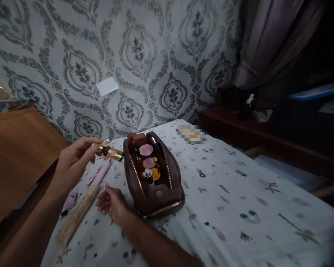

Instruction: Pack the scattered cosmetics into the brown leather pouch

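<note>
My left hand (75,161) pinches a small gold cosmetic tube (113,152) between thumb and fingers, just left of a brown toiletry bag (129,174). The bag stands unzipped on the patterned sheet. Inside it show a pink round container (146,150), a second pink round top (149,163), an amber item (156,173) and a small bottle with a silver cap (148,175). My right hand (113,204) is at the bag's near left side, empty, its fingers loosely bent and thumb apart. Beneath my left hand lies a slim pink tube (102,172).
A long beige tube (78,217) and a small pink-purple item (70,200) lie left on the sheet (225,207). A blurred-out card-like object (191,134) is at the far edge. A wooden cabinet (22,148) stands left, a dark red furniture ledge (225,118) right.
</note>
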Action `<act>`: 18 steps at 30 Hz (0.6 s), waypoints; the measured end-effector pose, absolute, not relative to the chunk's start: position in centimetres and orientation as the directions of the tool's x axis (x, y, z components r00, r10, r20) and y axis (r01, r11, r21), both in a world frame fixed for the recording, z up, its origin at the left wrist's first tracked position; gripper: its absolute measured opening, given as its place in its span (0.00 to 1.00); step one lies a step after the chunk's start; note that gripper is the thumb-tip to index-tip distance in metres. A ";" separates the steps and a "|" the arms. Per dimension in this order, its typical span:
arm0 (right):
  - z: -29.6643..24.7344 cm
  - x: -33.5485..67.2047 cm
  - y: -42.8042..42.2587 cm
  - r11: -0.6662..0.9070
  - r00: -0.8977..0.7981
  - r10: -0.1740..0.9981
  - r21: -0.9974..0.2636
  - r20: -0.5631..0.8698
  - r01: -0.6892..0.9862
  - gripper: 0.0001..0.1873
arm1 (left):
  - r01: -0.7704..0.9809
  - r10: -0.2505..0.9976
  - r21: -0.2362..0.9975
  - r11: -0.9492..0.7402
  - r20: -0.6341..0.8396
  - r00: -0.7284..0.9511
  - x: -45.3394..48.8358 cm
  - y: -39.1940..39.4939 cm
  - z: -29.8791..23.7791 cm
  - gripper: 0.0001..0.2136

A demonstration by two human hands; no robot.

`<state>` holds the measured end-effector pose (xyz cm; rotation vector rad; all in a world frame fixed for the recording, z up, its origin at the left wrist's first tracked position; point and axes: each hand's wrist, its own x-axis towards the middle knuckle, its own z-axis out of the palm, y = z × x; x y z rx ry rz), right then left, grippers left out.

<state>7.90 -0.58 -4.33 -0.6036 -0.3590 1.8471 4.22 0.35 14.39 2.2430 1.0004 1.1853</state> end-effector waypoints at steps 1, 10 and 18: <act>-4.3 7.9 -0.5 -0.353 -0.269 0.935 -0.511 -0.233 -0.784 0.26 | 0.425 0.735 0.600 -0.678 0.531 0.422 5.2 0.4 14.8 0.14; -4.9 7.7 -0.4 -0.313 -0.250 0.949 -0.475 -0.192 -0.822 0.23 | 0.478 0.495 0.146 -0.866 0.119 0.860 12.1 1.6 16.5 0.12; -4.7 7.8 -0.4 -0.324 -0.258 0.945 -0.471 -0.202 -0.820 0.23 | 0.384 0.411 -0.145 -0.912 -0.289 0.865 15.6 2.9 15.7 0.04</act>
